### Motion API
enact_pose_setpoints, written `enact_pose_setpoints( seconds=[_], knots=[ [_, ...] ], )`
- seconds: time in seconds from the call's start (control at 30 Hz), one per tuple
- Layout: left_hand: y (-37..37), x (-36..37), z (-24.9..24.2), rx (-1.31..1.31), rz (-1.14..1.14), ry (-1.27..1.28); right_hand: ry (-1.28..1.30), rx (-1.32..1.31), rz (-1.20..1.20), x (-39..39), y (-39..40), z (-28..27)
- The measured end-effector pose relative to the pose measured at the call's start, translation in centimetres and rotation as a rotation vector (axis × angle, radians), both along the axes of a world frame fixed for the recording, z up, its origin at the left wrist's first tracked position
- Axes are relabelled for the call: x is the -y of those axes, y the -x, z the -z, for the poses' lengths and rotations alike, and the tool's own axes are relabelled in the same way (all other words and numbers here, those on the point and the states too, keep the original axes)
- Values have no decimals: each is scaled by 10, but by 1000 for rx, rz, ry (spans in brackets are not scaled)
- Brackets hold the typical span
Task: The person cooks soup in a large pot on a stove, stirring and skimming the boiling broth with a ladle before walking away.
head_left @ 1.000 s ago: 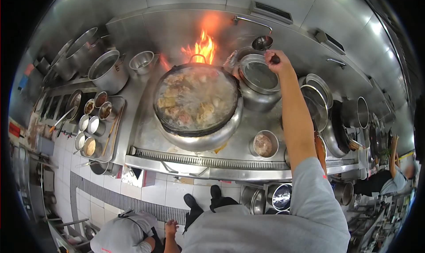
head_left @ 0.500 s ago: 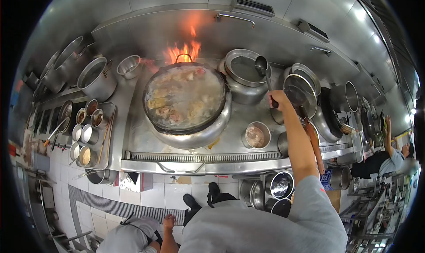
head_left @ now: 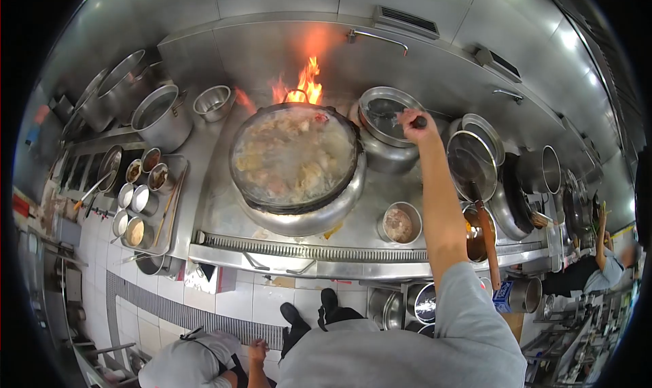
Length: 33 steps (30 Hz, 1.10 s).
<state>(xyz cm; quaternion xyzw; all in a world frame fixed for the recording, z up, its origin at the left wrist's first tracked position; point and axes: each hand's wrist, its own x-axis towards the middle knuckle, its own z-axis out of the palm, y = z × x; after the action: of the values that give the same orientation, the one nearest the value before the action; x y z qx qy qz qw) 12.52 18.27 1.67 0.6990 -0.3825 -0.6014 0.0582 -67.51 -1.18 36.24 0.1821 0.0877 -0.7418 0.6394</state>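
Observation:
My right hand (head_left: 415,126) is wrapped round the black-ended handle of a ladle (head_left: 420,122), over the rim of a steel pot (head_left: 388,153) of clear liquid. The ladle's bowl is mostly hidden behind my hand and in the liquid. Low in the view, my left hand (head_left: 257,350) hangs by my side, fingers loosely curled, with nothing visible in it. To the left of the pot, a big round pan (head_left: 248,201) of steaming, bubbling food pieces sits on the range. A small steel pot (head_left: 401,237) of pale minced-looking food stands below my right forearm.
Flames (head_left: 309,82) rise behind the big pan. A tray (head_left: 178,204) holds seasoning tins and chopsticks at left. A wire strainer (head_left: 473,158) with a wooden handle lies at right. A co-worker (head_left: 183,364) bends close on my left; another person (head_left: 598,269) stands far right.
My right hand has moved up and slightly left, bringing the ladle from upright above the pot's right rim down into the pot. The whole view has shifted a little.

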Motion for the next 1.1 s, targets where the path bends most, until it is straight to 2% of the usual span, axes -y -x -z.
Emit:
enact_pose_setpoints(
  seconds=[0.07,0.13,0.17,0.27,0.43,0.5,0.57,0.67,0.7,0.73,0.83,0.87,0.93,0.97,1.0,1.07,1.1],
  knots=[
    [2,-15,-5,-63,-80,26,-8,-63,53,7,2,-24],
    [3,-25,-15,4,-83,-111,51,-85,41,7,3,-37],
    [-2,-29,-6,-47,-142,-134,43,-159,32,12,12,-42],
    [-4,-33,3,-9,-100,-97,16,-282,-75,10,30,-47],
    [15,-12,4,-26,-69,-19,-730,-1661,-115,-14,11,-32],
    [27,2,-3,-45,-47,26,-888,-1786,-40,-36,6,-18],
    [40,15,-11,-24,-2,67,-949,-1838,-66,-59,-11,-18],
    [49,27,-15,-20,46,34,-973,-1801,-95,-79,-19,7],
    [48,29,-10,-77,25,57,-995,-1788,-214,-84,-16,18],
    [47,30,-9,-74,33,49,-1007,-1781,-218,-88,-22,23],
    [43,32,-8,-79,11,25,-798,-1459,-204,-92,-35,40],
    [40,29,-12,-75,14,18,-805,-1453,-208,-91,-33,43],
    [36,25,-19,-85,-13,46,-483,-954,-137,-82,-25,48],
    [27,21,-5,-93,-5,55,-328,-704,-100,-79,-25,47],
    [18,13,8,-90,-4,46,-337,-700,-102,-79,-22,42],
    [13,5,-7,-58,-54,-23,-164,-36,23,-88,-24,22],
    [13,1,-18,-27,-41,-37,-54,-46,-15,-97,-25,25]
  ],
)
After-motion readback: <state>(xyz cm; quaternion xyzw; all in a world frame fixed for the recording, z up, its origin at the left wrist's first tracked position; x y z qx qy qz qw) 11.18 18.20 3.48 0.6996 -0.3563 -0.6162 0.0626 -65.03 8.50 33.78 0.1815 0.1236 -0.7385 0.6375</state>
